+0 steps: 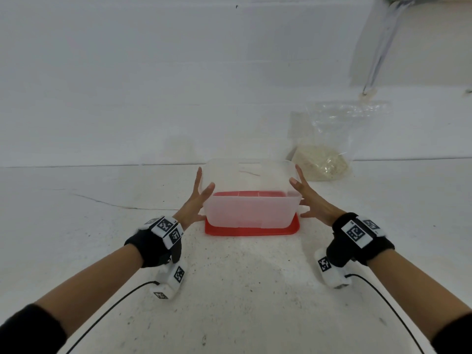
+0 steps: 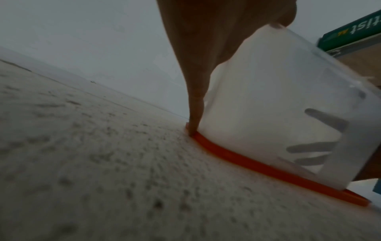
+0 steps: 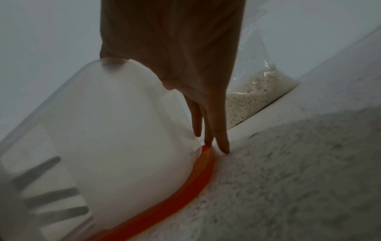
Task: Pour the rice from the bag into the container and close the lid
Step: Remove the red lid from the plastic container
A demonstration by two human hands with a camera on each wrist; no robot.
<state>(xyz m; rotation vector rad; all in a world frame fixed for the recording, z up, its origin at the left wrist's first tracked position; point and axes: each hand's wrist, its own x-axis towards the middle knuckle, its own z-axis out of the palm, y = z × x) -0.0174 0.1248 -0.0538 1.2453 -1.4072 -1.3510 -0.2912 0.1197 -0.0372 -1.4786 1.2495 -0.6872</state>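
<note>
A translucent plastic container (image 1: 251, 210) stands upright and open on its red lid (image 1: 251, 229), which lies flat on the white table. My left hand (image 1: 200, 192) presses its left wall with straight fingers, thumb near the front rim. My right hand (image 1: 305, 194) does the same on the right wall. In the left wrist view the left hand (image 2: 198, 57) runs down the container (image 2: 278, 101) to the lid (image 2: 257, 166). The right hand (image 3: 175, 57) lies along the container (image 3: 115, 130), fingertips by the lid (image 3: 185, 192). A clear bag of rice (image 1: 321, 159) (image 3: 253, 97) leans on the wall behind, to the right.
A white wall (image 1: 153, 85) rises just behind the container. A clear plastic sheet (image 1: 375, 47) hangs at the upper right below a green box (image 2: 350, 32). Black cables (image 1: 115, 302) trail from both wrists toward me. A thin crack (image 1: 107, 203) marks the table at left.
</note>
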